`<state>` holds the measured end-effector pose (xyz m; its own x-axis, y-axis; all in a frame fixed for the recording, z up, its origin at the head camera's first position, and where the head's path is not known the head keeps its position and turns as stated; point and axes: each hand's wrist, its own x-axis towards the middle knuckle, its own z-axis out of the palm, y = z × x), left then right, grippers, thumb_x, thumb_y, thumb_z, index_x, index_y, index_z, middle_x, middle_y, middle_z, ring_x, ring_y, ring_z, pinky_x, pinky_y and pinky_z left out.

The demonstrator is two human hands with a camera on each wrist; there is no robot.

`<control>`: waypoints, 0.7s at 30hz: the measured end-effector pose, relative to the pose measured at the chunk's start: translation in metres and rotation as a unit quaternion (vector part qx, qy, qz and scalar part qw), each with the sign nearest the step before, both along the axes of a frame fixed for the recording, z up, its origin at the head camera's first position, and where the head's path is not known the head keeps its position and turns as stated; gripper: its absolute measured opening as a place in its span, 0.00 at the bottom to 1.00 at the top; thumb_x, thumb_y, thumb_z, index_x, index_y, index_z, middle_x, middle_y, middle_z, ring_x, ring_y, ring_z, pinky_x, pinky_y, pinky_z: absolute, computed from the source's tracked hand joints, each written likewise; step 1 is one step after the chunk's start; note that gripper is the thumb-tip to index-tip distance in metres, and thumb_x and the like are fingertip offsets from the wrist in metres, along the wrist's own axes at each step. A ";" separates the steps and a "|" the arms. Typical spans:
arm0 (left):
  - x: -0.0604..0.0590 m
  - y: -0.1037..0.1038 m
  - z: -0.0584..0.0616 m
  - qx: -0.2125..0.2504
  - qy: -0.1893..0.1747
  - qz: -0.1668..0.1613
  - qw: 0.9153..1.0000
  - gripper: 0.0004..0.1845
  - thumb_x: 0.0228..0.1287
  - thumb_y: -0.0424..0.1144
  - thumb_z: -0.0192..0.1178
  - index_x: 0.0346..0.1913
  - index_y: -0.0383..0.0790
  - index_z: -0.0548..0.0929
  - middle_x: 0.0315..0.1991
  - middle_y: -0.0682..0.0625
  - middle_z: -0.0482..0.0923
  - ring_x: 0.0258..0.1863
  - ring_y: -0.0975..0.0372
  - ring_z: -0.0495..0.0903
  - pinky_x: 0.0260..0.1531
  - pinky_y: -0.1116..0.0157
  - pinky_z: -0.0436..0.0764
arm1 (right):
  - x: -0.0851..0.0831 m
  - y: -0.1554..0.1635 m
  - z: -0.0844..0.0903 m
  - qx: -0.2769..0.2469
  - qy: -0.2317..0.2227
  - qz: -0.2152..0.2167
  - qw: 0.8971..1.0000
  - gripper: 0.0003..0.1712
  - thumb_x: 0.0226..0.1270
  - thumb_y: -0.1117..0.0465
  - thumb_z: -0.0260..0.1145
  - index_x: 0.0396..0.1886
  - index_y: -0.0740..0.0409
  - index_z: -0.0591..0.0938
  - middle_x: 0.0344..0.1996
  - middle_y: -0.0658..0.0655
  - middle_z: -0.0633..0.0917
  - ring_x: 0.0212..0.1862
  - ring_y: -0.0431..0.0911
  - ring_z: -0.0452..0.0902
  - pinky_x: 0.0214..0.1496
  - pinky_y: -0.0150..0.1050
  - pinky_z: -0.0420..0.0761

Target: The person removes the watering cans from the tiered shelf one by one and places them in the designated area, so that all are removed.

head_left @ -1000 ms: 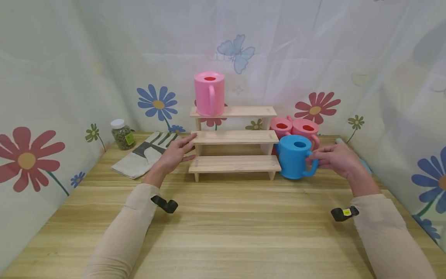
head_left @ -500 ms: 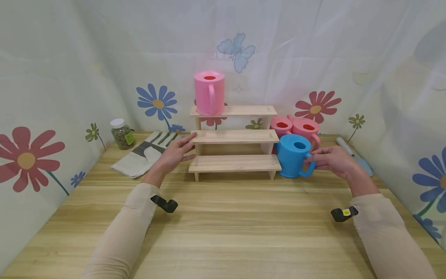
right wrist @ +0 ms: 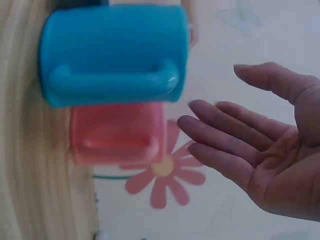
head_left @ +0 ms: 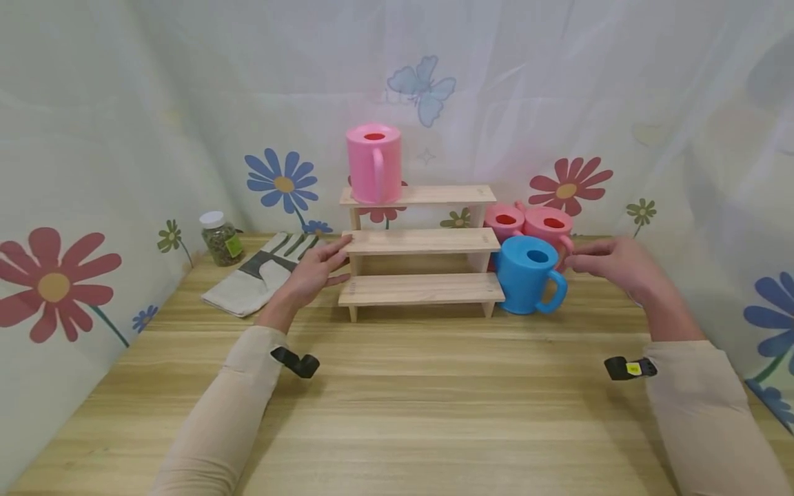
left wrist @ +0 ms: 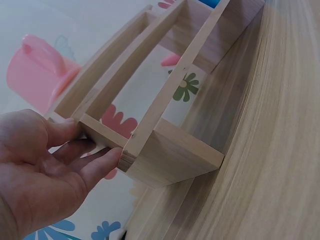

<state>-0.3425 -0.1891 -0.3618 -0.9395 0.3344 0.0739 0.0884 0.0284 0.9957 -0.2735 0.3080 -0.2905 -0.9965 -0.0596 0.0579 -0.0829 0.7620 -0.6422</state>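
Note:
A small blue watering can point(head_left: 523, 279), mug-shaped with a loop handle and a hole in its top, stands upright at the right end of the three-tier wooden shelf point(head_left: 422, 289). My right hand point(head_left: 611, 262) is just off its handle, fingers loosely extended and holding nothing; the right wrist view shows a gap between the hand point(right wrist: 270, 140) and the can. My left hand point(head_left: 313, 272) grips the shelf's left end, with thumb and fingers at the ends of the lower two boards. One pink watering can point(head_left: 375, 165) sits on the top tier's left side.
Two more pink watering cans point(head_left: 548, 224) stand behind the blue one, partly hidden. On the left lie a pair of work gloves point(head_left: 248, 286) and a white-lidded jar point(head_left: 222, 242) of dried bits. A flower-printed curtain point(head_left: 298, 62) closes off the back and sides.
My right hand has let go of the blue watering can's handle and drawn away to the right. The trowel seen earlier is now hidden behind it. My left hand stays at the shelf.

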 end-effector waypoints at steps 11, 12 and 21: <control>-0.004 0.000 -0.007 0.005 -0.001 0.011 1.000 0.23 0.71 0.38 0.41 0.68 0.49 0.60 0.70 0.51 0.46 0.65 0.53 0.54 0.54 0.52 0.68 | 0.001 -0.056 0.020 -0.138 0.115 -0.016 0.984 0.32 0.51 0.37 0.65 0.54 0.46 0.79 0.48 0.52 0.77 0.48 0.51 0.68 0.33 0.43 0.81; -0.004 0.001 -0.006 0.005 -0.002 0.012 1.000 0.23 0.71 0.37 0.41 0.68 0.49 0.61 0.70 0.51 0.46 0.65 0.53 0.54 0.54 0.51 0.68 | -0.001 -0.062 0.021 -0.154 0.117 -0.002 0.981 0.31 0.50 0.38 0.65 0.53 0.46 0.79 0.48 0.51 0.78 0.46 0.51 0.71 0.33 0.42 0.81; -0.004 0.001 -0.005 0.005 0.002 0.009 1.000 0.23 0.71 0.37 0.41 0.68 0.49 0.60 0.70 0.50 0.44 0.65 0.51 0.53 0.56 0.49 0.65 | -0.028 -0.119 0.035 -0.247 0.097 0.116 0.957 0.25 0.52 0.47 0.69 0.47 0.56 0.81 0.38 0.56 0.83 0.41 0.47 0.79 0.48 0.42 0.76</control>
